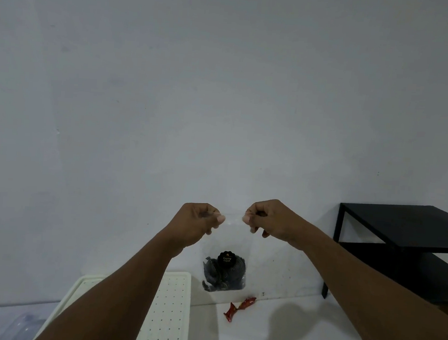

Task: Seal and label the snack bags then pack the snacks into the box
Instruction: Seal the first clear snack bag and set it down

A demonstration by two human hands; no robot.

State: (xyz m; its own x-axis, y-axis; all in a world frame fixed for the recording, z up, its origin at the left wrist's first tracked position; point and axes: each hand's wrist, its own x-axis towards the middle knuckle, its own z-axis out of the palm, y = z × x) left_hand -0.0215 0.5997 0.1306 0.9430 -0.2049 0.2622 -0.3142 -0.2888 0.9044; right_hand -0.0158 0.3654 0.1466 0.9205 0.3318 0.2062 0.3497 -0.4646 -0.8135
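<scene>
Left grip (200, 221), right grip (264, 218) pinch top of snack bag (226, 261); bag hangs below.

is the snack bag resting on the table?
No: both hands, left and right, pinch the snack bag by its top edge, hanging clear above the table.

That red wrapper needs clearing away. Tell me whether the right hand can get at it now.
Probably not yet: the right hand is pinching the clear snack bag's top. The red wrapper lies uncovered below.
</scene>
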